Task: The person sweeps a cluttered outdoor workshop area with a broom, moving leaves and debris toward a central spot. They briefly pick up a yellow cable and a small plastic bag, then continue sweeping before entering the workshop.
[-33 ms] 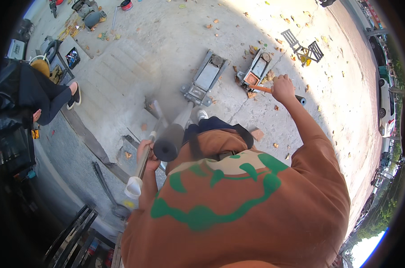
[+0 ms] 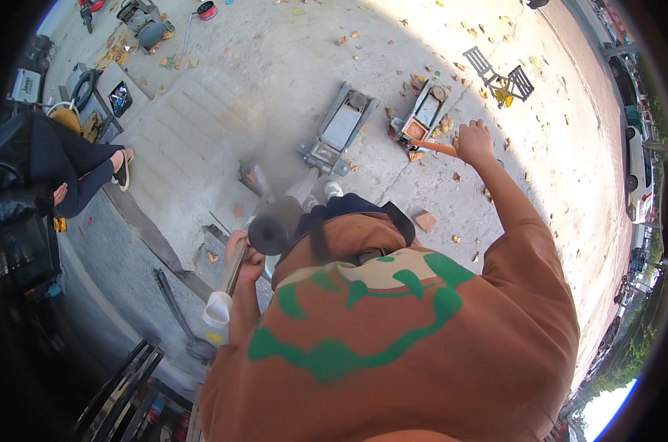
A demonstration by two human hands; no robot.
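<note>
My left hand [image 2: 247, 258] is closed around a long pale tube [image 2: 231, 274] with a white end piece [image 2: 217, 309]. Just beside it, a blurred dark foam-covered handle [image 2: 273, 232] rises from a grey floor jack [image 2: 330, 129]. My right hand [image 2: 474, 141] grips the orange handle [image 2: 435, 147] of a second jack [image 2: 424, 107], which has an orange part near its base. My brown shirt, with a green print, fills the lower middle of the view.
A seated person's leg [image 2: 83, 173] is at left. Nearby are equipment [image 2: 91, 92], a long dark tool [image 2: 175, 309] and black racks [image 2: 120, 383]. A folded slatted object [image 2: 496, 77], leaves and a brick [image 2: 425, 221] lie on the concrete. Parked cars [image 2: 634, 177] line the right.
The dark foam handle beside my left hand has shifted slightly up. My right hand has moved a little to the right. The jacks stay in place.
</note>
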